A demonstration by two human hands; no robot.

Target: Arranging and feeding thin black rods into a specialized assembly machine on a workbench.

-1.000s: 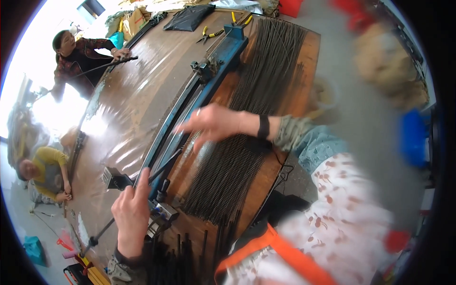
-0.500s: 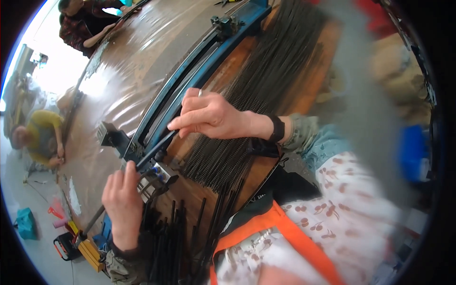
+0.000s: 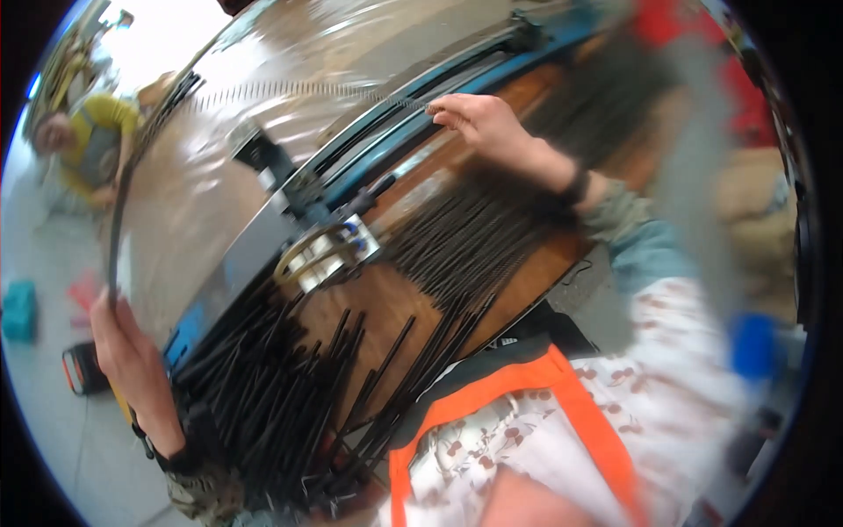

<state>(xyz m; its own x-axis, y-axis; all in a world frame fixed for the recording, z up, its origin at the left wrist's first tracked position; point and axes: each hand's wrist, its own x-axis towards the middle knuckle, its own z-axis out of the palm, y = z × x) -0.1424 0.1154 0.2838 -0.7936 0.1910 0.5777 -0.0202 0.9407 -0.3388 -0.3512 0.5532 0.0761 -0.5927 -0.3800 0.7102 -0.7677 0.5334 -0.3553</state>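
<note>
At the left, my left hand (image 3: 132,360) is closed around the lower end of a long black tube (image 3: 120,211), which curves upward away from me. From near the tube's far end a long thin coil spring (image 3: 294,89) arches across to the right. My right hand (image 3: 492,127) pinches the spring's other end above a blue rail-like fixture (image 3: 386,149). Whether the spring runs inside the tube I cannot tell. A clamp-like metal block (image 3: 307,198) sits at the fixture's near end, between my two hands.
Many black tubes (image 3: 263,386) lie heaped near me, left of centre. A spread of coil springs (image 3: 474,228) covers the brown table under my right forearm. Across the table at the left, a person in a yellow top (image 3: 101,132) sits. A blue bin (image 3: 755,347) stands at the right.
My right hand has moved up and right, my left hand left. The tube has left the fixture, and a spring now stretches between its far end and my right hand. My view has shifted.
</note>
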